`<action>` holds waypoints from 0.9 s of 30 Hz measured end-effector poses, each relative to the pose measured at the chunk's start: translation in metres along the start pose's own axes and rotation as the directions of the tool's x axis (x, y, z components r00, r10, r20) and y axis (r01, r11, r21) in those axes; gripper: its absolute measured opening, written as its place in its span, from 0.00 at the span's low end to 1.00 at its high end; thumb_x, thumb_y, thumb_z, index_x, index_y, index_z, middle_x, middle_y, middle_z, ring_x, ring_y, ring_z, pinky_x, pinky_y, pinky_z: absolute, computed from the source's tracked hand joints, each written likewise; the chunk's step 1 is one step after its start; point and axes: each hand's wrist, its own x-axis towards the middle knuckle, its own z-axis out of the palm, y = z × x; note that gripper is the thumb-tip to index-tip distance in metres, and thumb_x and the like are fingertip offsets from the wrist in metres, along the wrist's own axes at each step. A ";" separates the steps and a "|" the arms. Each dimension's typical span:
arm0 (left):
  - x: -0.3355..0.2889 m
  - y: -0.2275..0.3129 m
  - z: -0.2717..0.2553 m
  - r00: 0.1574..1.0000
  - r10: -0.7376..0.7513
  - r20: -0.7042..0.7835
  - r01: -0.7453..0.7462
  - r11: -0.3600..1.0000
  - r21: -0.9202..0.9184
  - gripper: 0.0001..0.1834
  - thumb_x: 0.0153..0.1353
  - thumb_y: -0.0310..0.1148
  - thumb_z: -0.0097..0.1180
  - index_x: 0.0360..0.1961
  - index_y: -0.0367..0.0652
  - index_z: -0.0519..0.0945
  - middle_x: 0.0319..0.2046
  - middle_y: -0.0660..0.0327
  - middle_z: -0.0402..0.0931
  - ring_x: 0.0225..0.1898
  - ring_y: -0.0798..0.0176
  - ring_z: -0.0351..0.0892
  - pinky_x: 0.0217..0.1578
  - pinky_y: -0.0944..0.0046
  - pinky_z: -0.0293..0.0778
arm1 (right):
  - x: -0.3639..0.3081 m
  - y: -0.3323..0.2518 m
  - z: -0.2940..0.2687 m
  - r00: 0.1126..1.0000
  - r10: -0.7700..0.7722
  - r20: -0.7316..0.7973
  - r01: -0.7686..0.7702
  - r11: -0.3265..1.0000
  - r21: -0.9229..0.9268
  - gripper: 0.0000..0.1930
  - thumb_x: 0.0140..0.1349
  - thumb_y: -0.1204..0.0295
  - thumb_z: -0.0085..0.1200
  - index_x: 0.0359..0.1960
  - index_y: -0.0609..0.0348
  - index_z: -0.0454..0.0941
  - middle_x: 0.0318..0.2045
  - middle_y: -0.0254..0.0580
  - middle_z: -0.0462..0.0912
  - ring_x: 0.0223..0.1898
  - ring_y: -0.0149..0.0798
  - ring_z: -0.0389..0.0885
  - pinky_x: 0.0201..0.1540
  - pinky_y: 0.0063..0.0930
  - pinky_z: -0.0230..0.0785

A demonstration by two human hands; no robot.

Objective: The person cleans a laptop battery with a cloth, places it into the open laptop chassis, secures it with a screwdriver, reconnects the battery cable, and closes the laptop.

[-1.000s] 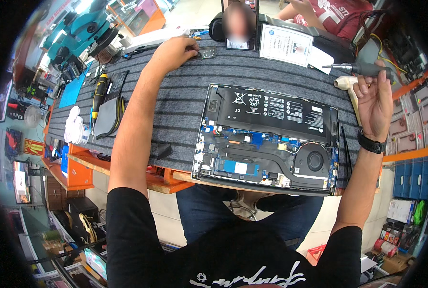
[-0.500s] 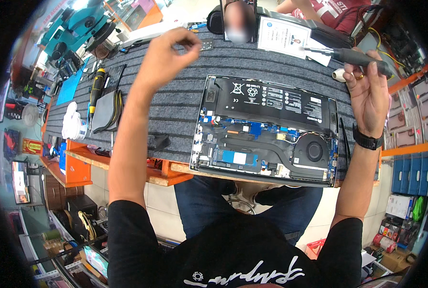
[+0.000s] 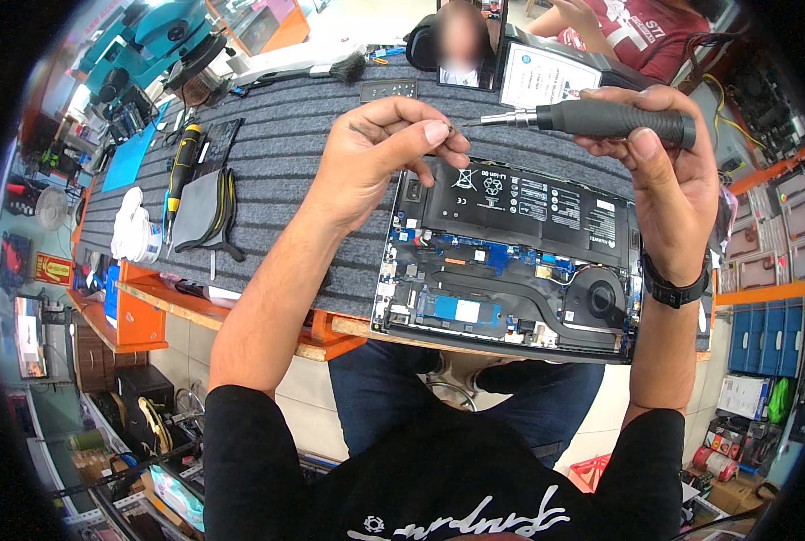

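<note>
By the far edge of the laptop (image 3: pixel 510 263), right hand (image 3: pixel 677 180) grips driver (image 3: pixel 619 120); left hand (image 3: pixel 380 167) curled narrow beside its tip, contents unclear; battery (image 3: pixel 529 215) bears white print, symbols.

The bit screwdriver (image 3: pixel 601 119) at two o'clock is dark grey and silver; the slim screwdriver (image 3: pixel 183 171) at ten, yellow and black; the laptop battery (image 3: pixel 529 207), black; the mat (image 3: pixel 276 153), dark-striped grey.

Pale floor tiles (image 3: pixel 312 401) show below the orange-sided workbench (image 3: pixel 141 323); right of it stands a blue storage unit (image 3: pixel 768 336), left a brown cabinet (image 3: pixel 88 353), beyond it an orange-based display case (image 3: pixel 289 36).
</note>
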 end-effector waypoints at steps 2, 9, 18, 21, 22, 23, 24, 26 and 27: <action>-0.001 -0.002 0.000 1.000 -0.007 0.012 0.008 1.000 -0.017 0.10 0.69 0.36 0.63 0.42 0.40 0.84 0.38 0.53 0.87 0.39 0.59 0.90 0.30 0.67 0.82 | -0.002 0.001 0.003 1.000 0.015 0.000 -0.015 1.000 0.025 0.17 0.76 0.70 0.53 0.60 0.63 0.66 0.57 0.67 0.80 0.51 0.48 0.86 0.58 0.39 0.79; -0.001 -0.003 0.003 1.000 -0.015 0.014 0.016 0.998 -0.055 0.10 0.70 0.36 0.62 0.42 0.40 0.83 0.38 0.53 0.87 0.38 0.60 0.90 0.27 0.70 0.81 | -0.003 0.001 0.000 1.000 0.011 0.001 -0.011 1.000 0.003 0.17 0.76 0.70 0.52 0.60 0.63 0.66 0.57 0.67 0.80 0.51 0.48 0.86 0.58 0.40 0.79; -0.001 -0.002 0.006 1.000 -0.010 0.019 0.011 0.997 -0.082 0.09 0.71 0.36 0.60 0.43 0.40 0.83 0.38 0.53 0.87 0.39 0.60 0.90 0.27 0.71 0.82 | -0.002 0.005 -0.002 1.000 -0.001 0.015 0.001 1.000 0.005 0.17 0.76 0.71 0.52 0.60 0.63 0.66 0.58 0.68 0.79 0.52 0.49 0.86 0.59 0.42 0.79; -0.001 0.000 0.008 1.000 -0.029 0.003 0.029 0.997 -0.066 0.10 0.71 0.36 0.60 0.43 0.40 0.83 0.38 0.54 0.87 0.40 0.60 0.90 0.28 0.71 0.82 | -0.001 0.002 0.006 0.999 -0.025 -0.033 0.024 0.999 -0.036 0.18 0.75 0.71 0.53 0.62 0.64 0.66 0.56 0.68 0.81 0.52 0.48 0.87 0.56 0.40 0.82; -0.001 0.001 0.009 0.999 -0.040 -0.007 0.039 0.998 -0.052 0.11 0.71 0.37 0.60 0.44 0.40 0.83 0.39 0.54 0.87 0.40 0.60 0.90 0.28 0.71 0.81 | 0.000 0.002 0.008 0.996 -0.059 -0.069 0.051 0.992 -0.114 0.20 0.75 0.71 0.53 0.63 0.64 0.65 0.54 0.67 0.81 0.52 0.48 0.87 0.54 0.39 0.83; -0.001 0.001 0.009 0.998 -0.055 -0.018 0.054 0.998 -0.042 0.11 0.71 0.37 0.61 0.44 0.40 0.83 0.39 0.54 0.87 0.41 0.61 0.90 0.28 0.71 0.81 | 0.001 0.002 0.011 0.991 -0.089 -0.101 0.068 0.979 -0.193 0.21 0.75 0.71 0.54 0.65 0.64 0.64 0.53 0.67 0.82 0.52 0.48 0.87 0.52 0.38 0.84; -0.001 0.002 0.010 0.997 -0.070 -0.028 0.069 0.997 -0.032 0.11 0.71 0.38 0.61 0.44 0.40 0.83 0.39 0.54 0.87 0.41 0.61 0.90 0.29 0.71 0.81 | 0.003 0.003 0.014 0.984 -0.121 -0.130 0.082 0.959 -0.272 0.23 0.75 0.71 0.54 0.66 0.64 0.63 0.52 0.66 0.83 0.52 0.49 0.87 0.50 0.37 0.85; -0.003 0.002 0.011 0.997 -0.078 -0.014 0.077 0.995 -0.068 0.12 0.71 0.38 0.61 0.45 0.40 0.83 0.40 0.55 0.87 0.42 0.61 0.89 0.29 0.71 0.80 | 0.005 0.006 0.019 0.962 -0.154 -0.226 0.074 0.941 -0.329 0.28 0.74 0.72 0.56 0.70 0.63 0.58 0.48 0.64 0.85 0.53 0.48 0.87 0.47 0.35 0.87; -0.004 0.002 0.012 0.997 -0.082 -0.009 0.080 0.993 -0.086 0.13 0.71 0.39 0.61 0.45 0.40 0.83 0.40 0.55 0.87 0.42 0.61 0.89 0.30 0.71 0.80 | 0.006 0.009 0.018 0.954 -0.162 -0.252 0.066 0.934 -0.351 0.29 0.74 0.72 0.56 0.71 0.63 0.58 0.47 0.64 0.85 0.53 0.48 0.87 0.47 0.35 0.87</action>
